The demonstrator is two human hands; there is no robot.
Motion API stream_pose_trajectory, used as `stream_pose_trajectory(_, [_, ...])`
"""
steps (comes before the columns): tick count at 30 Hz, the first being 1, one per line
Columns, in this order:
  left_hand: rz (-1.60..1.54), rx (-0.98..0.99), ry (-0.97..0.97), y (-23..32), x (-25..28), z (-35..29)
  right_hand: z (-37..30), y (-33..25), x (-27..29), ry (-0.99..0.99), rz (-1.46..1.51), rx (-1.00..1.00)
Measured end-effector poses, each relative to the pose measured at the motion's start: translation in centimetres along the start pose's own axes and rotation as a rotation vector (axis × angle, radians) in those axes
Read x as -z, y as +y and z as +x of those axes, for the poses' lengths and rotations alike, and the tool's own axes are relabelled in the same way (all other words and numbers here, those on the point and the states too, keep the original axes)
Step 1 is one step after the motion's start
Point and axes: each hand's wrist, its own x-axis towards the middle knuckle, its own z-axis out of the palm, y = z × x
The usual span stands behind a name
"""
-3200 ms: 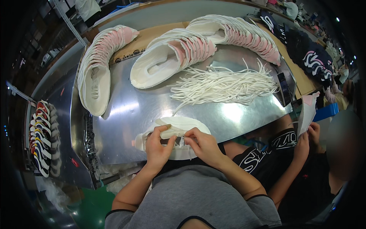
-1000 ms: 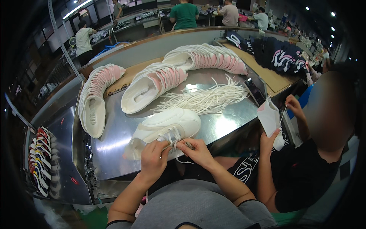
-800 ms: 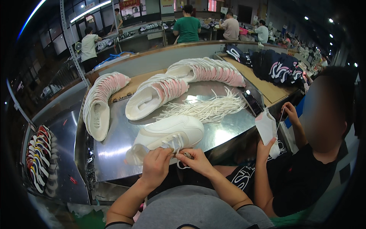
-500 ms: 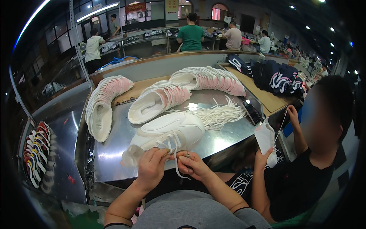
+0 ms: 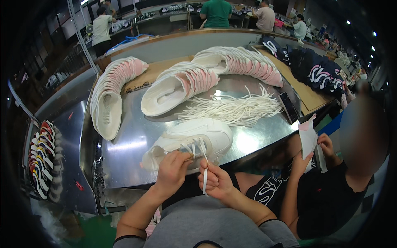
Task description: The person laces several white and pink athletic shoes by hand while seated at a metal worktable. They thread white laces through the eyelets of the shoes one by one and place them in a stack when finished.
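A white shoe upper point(image 5: 182, 142) lies on its side at the front edge of the metal table, its eyelet row turned toward me. My left hand point(image 5: 171, 170) is closed in a pinch at the lacing edge of the upper. Just right of it, my right hand point(image 5: 217, 180) grips a white shoelace point(image 5: 205, 175) that runs up taut to the eyelets, its end hanging below the fingers. Something thin may stand beside the right thumb, too small to name. Behind the upper spreads a pile of loose white laces point(image 5: 235, 108).
Nested stacks of white-and-pink uppers point(image 5: 109, 107) curve across the metal table point(image 5: 132, 155). A dark phone-like object point(image 5: 288, 106) lies at its right edge. Dark uppers point(image 5: 314, 72) stand on cardboard. On my right a co-worker point(image 5: 326, 198) holds another upper point(image 5: 307, 138). Colourful shoe parts point(image 5: 41, 159) are far left.
My right hand has drawn the lace tight, turning its fist up and slightly right. My left hand still pinches the upper. The whole view has shifted, and the co-worker has lowered their far hand.
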Motion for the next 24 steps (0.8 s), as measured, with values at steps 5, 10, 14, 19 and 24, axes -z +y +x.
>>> stream_pose_trajectory(5, [-0.019, 0.045, -0.059, -1.7, -1.1, 0.6, -3.7, -1.0, 0.9, 0.261, -0.619, -0.109])
stream_pose_trajectory(10, [0.019, 0.156, -0.273, -5.0, -3.9, 0.1, -4.3, -2.5, 2.0, 0.298, -1.413, 0.04])
stream_pose_trajectory(14, [0.153, 0.245, -0.414, -5.7, -4.7, -0.4, 0.8, -5.5, 2.9, 0.533, -1.535, 0.342])
stream_pose_trajectory(19, [0.146, 0.325, -0.538, -6.0, -4.8, 0.4, 3.5, -6.7, 4.7, 0.426, -1.811, 0.486])
stream_pose_trajectory(24, [-0.062, 0.373, -0.55, -6.5, -4.4, 1.0, 3.8, -6.5, 4.8, 0.424, -1.871, 0.523])
